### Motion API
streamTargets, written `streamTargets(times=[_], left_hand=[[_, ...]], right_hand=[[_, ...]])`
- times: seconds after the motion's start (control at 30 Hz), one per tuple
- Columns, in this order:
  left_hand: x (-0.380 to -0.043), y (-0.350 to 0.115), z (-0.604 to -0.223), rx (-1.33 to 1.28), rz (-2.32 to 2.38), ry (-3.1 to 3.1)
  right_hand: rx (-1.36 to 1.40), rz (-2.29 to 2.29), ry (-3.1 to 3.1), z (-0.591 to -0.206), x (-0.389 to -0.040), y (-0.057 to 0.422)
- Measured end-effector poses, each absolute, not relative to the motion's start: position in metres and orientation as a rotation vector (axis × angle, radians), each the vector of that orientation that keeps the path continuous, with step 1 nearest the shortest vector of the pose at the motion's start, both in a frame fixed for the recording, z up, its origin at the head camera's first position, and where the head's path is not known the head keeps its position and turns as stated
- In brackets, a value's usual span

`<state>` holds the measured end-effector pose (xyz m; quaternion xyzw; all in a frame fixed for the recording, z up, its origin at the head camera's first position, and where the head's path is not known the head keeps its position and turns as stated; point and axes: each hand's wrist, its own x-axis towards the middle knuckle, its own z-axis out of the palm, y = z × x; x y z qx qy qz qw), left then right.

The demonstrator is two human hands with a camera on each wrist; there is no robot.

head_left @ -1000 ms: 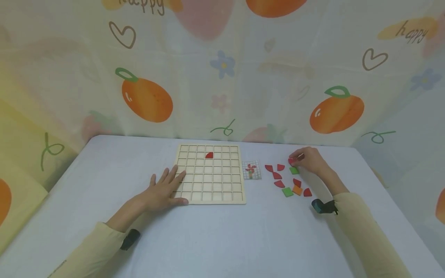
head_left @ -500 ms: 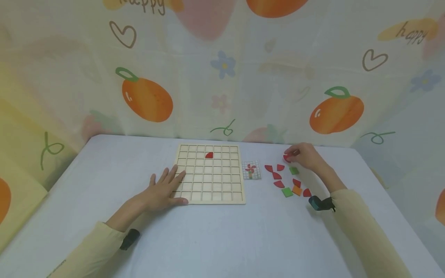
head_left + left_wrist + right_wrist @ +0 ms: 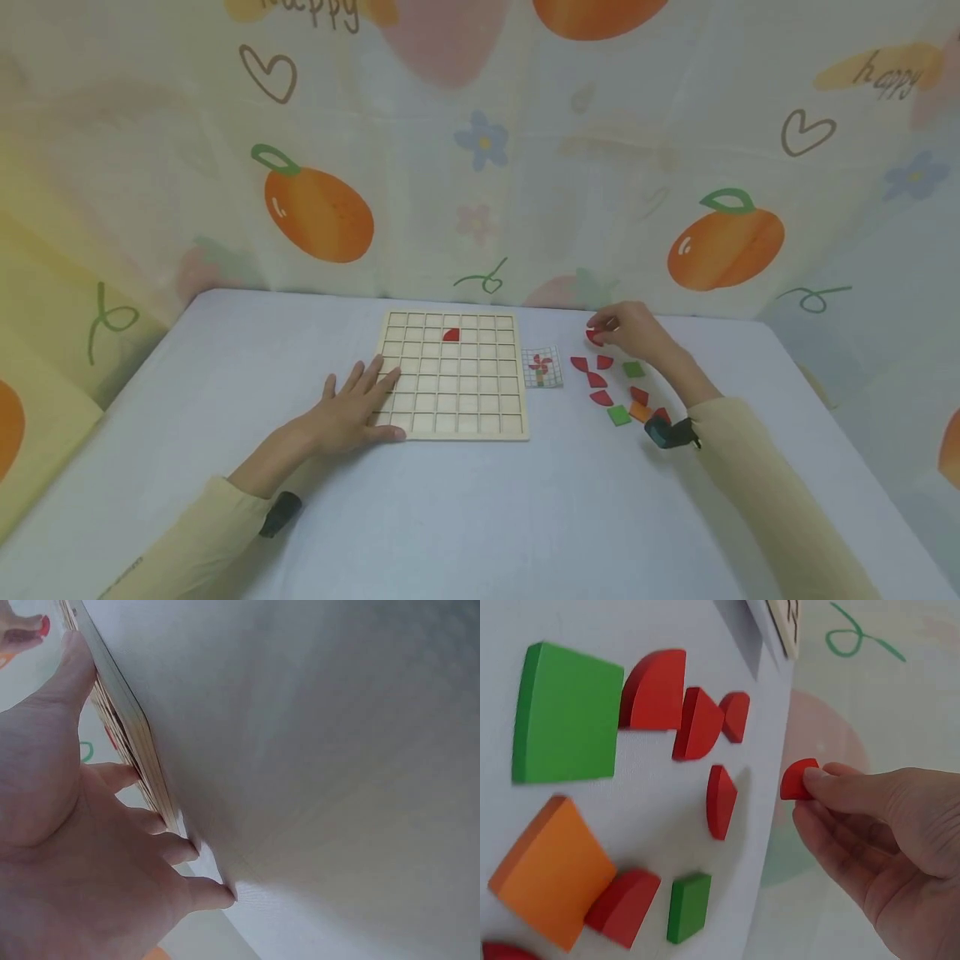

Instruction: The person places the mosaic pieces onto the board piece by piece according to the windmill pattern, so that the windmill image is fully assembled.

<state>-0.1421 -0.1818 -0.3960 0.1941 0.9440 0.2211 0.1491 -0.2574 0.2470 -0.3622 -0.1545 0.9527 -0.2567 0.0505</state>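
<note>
Right wrist: right hand (image 3: pixel 877 847) pinches red piece (image 3: pixel 798 778) (probably quarter-round).

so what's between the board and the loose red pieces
A small pattern card lies on the cloth between the board and the red pieces, seen in the head view.

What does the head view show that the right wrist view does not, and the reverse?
Only the head view shows the left hand resting flat on the wooden grid board, the red piece in the board and the pattern card. Only the right wrist view shows the thumb and fingertips pinching closely. Both show the right hand holding a red piece above the loose pieces.
</note>
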Motion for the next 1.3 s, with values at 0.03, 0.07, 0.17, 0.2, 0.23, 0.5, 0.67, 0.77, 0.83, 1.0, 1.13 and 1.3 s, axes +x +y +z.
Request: streamTargets(times=[0.03,0.07,0.17,0.2,0.23,0.5,0.67,0.77,0.83,1.0,1.13,1.3], left_hand=[[-0.143,-0.182,-0.396,0.559,0.629,2.715],[-0.143,-0.182,-0.396,0.559,0.621,2.716],[-0.144,-0.182,-0.397,0.558,0.607,2.715],[-0.144,-0.182,-0.397,0.556,0.605,2.714],[-0.145,-0.182,-0.397,0.555,0.601,2.713],[-0.144,-0.181,-0.395,0.549,0.596,2.712],[-0.144,-0.182,-0.395,0.546,0.594,2.713],[-0.145,-0.182,-0.395,0.547,0.578,2.712],[-0.145,-0.181,-0.395,0.545,0.567,2.708],[-0.145,-0.18,-0.395,0.547,0.556,2.702],[-0.146,-0.181,-0.395,0.555,0.551,2.707],[-0.145,-0.18,-0.394,0.551,0.558,2.705]], right_hand=[[-0.48,-0.778,2.902,-0.362,-0.258,0.244],[-0.487,-0.778,2.902,-0.362,-0.258,0.241],[-0.524,-0.766,2.91,-0.362,-0.259,0.231],[-0.527,-0.765,2.912,-0.361,-0.259,0.228],[-0.536,-0.764,2.917,-0.361,-0.259,0.225],[-0.566,-0.802,2.901,-0.356,-0.259,0.202],[-0.658,-0.806,2.894,-0.357,-0.264,0.189],[-0.714,-0.81,2.895,-0.36,-0.267,0.181],[-0.722,-0.816,2.893,-0.361,-0.268,0.175],[-0.746,-0.868,2.883,-0.363,-0.269,0.161],[-0.819,-0.947,2.844,-0.366,-0.268,0.151],[-0.745,-0.972,2.811,-0.37,-0.267,0.141]])
